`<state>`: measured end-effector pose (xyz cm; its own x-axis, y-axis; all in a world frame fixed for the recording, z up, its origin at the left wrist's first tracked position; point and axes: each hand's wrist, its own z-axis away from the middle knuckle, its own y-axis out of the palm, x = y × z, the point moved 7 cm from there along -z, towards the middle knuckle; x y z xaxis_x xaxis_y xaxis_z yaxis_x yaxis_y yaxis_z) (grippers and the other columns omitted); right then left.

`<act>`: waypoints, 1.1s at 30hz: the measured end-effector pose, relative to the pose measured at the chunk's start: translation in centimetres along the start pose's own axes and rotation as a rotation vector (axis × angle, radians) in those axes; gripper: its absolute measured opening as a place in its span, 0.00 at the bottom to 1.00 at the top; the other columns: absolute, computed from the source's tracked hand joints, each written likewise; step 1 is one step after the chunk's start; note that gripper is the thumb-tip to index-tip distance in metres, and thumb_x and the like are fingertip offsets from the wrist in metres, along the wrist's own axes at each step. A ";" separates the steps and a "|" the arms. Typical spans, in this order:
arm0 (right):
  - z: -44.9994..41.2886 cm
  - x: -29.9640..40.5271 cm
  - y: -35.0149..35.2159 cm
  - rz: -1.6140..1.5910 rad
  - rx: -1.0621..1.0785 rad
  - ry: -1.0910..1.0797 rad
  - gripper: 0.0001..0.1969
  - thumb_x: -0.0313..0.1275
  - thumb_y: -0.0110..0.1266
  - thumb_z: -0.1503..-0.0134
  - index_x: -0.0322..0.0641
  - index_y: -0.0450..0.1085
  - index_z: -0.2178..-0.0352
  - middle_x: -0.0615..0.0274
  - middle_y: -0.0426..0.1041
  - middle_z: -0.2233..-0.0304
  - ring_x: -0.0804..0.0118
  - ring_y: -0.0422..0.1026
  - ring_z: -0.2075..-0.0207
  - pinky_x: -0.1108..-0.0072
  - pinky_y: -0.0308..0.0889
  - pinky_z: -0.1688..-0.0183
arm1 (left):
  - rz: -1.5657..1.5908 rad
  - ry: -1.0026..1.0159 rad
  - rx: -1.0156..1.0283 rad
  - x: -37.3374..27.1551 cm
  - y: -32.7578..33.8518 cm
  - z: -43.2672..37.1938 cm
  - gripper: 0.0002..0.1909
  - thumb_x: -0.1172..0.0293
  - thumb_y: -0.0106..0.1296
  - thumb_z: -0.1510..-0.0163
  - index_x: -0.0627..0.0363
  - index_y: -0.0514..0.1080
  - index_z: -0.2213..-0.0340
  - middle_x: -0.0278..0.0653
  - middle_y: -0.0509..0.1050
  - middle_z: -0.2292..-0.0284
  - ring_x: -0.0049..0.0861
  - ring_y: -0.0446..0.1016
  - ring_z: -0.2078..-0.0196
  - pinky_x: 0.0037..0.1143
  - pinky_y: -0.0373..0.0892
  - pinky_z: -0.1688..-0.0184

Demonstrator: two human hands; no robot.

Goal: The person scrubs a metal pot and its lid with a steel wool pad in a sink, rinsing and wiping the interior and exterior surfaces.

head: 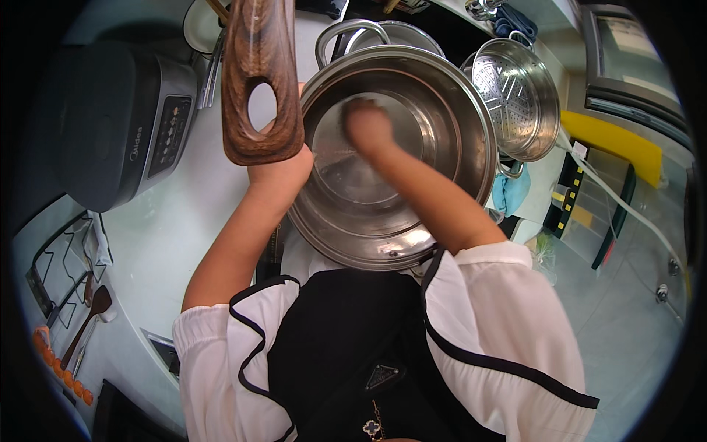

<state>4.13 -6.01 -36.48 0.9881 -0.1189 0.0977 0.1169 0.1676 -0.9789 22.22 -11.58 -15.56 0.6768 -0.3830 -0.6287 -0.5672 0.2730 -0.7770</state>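
Note:
A large stainless steel pot (pixel 442 138) is tipped towards me, its wide mouth facing the camera. My left hand (pixel 284 160) is at the pot's left side, mostly behind a brown wooden handle (pixel 262 146) with an oval hole; its fingers are largely hidden. Inside the pot is my right hand (pixel 367 121), blurred, near the inner bottom. Whether it holds something dark at its fingertips cannot be told. One looped metal handle (pixel 351 25) of the pot shows at the upper left.
A steel steamer basket (pixel 511 99) with a perforated base stands tilted at right, above a light blue cloth (pixel 511 190). Behind the pot is a round lid (pixel 400 36). A dark Midea appliance (pixel 127 121) stands at left, a wire rack (pixel 66 248) below it. A white hose (pixel 618 199) runs at right.

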 end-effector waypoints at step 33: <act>4.7 -9.2 -3.4 0.334 0.248 -0.234 0.12 0.33 0.54 0.39 0.43 0.79 0.58 0.51 0.77 0.55 0.48 0.76 0.49 0.59 0.73 0.48 | -0.064 -0.124 0.066 0.9 1.2 1.6 0.47 0.82 0.53 0.41 0.31 0.54 0.26 0.56 0.82 0.58 0.60 0.82 0.57 0.48 0.75 0.52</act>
<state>-4.88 -0.84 -33.20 0.9683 0.2004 -0.1490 -0.2185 0.3906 -0.8943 22.86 -10.22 -17.09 0.7661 -0.2904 -0.5734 -0.4914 0.3104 -0.8137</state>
